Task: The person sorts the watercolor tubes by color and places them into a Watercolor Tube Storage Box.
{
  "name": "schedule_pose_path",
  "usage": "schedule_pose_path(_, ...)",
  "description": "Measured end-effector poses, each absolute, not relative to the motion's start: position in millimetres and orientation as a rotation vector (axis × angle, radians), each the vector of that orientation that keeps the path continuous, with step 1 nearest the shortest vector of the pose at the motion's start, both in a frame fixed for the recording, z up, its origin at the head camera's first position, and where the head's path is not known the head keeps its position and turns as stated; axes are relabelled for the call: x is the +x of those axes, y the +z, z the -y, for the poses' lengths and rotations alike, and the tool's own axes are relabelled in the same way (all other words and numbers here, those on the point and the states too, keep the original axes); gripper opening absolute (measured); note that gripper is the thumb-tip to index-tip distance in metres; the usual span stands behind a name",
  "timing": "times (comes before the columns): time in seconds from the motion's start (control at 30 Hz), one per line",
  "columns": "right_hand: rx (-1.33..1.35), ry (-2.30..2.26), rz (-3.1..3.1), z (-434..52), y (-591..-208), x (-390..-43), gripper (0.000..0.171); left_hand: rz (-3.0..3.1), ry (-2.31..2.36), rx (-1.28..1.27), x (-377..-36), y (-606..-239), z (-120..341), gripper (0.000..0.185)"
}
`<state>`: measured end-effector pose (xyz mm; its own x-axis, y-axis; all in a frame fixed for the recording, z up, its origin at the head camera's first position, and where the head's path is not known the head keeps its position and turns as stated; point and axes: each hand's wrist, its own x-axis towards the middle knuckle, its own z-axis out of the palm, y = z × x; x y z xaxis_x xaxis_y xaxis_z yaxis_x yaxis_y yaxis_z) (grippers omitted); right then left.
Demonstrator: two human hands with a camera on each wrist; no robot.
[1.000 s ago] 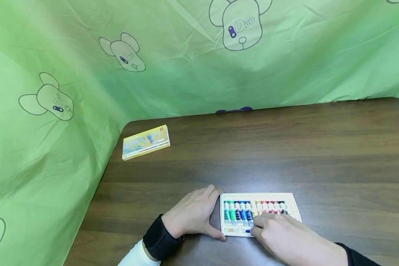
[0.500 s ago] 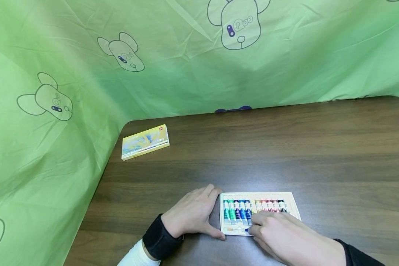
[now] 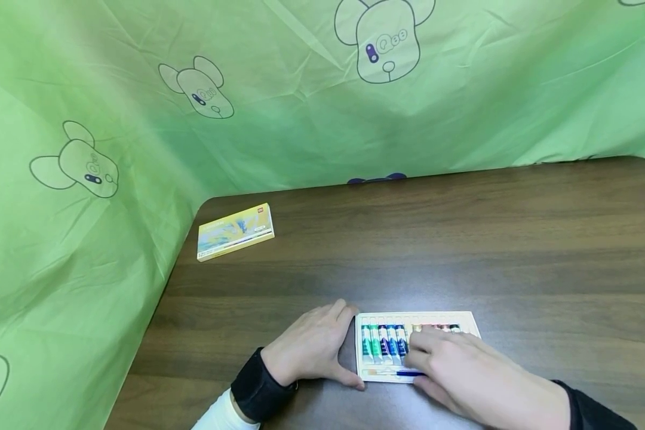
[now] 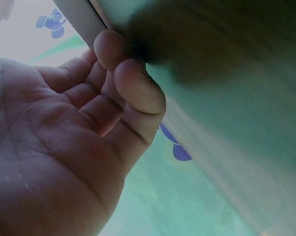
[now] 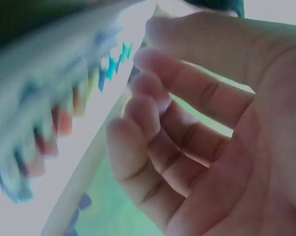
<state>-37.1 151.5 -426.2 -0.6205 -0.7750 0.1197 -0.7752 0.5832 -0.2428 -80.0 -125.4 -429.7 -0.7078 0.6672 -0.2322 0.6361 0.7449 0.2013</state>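
A white plastic tray (image 3: 414, 316) of paint tubes (image 3: 391, 343) lies flat on the table. Green and blue tubes show on its left; the tops of lighter, reddish and dark ones appear on its right. A paintbrush (image 3: 410, 373) with a dark blue handle lies along the tray's near side. My left hand (image 3: 312, 343) holds the tray's left edge, its thumb and fingers at the two corners. Over the tray's right half, my right hand (image 3: 462, 367) has loosely bent fingers, with the tips close to the tubes. Nothing shows between those fingertips (image 5: 150, 56) in the right wrist view.
A yellow and blue flat box (image 3: 235, 232) lies at the table's far left corner. The brown wooden table (image 3: 435, 239) is bordered at the back and left by a green cloth (image 3: 279, 107) printed with cartoon heads.
My right hand has shifted slightly right and away from me, uncovering more of the brush handle and covering more of the right-hand tubes. The left hand and tray stay in place.
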Motion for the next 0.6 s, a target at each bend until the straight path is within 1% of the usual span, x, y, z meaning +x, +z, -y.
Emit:
schedule_pose_path(0.07, 1.282, 0.383, 2.810, -157.3, -422.9, -40.2, 0.032, -2.657, 0.152, 1.015, -79.9, -429.6, 125.5, 0.102)
schedule_pose_path(0.2, 1.110, 0.354, 2.962, -171.7, -420.4, -49.4, 0.075, -2.663, 0.149, 1.018, -79.7, -429.4, 126.0, 0.103)
schedule_pose_path(0.3, 1.022, 0.371, 3.074, -180.1, -422.5, -56.6, 0.096, -2.664, 0.150, 1.018, -79.6, -429.5, 126.5, 0.102)
schedule_pose_path(0.37, 0.994, 0.376, 3.114, -183.5, -424.8, -59.7, 0.104, -2.662, 0.152, 1.015, -79.5, -429.5, 126.7, 0.102)
schedule_pose_path(0.47, 0.974, 0.386, 3.139, -187.5, -428.0, -60.0, 0.112, -2.659, 0.155, 1.014, -79.7, -429.3, 126.6, 0.102)
schedule_pose_path(0.6, 0.976, 0.375, 3.122, -195.1, -432.7, -55.0, 0.115, -2.657, 0.156, 1.020, -79.9, -428.5, 126.1, 0.101)
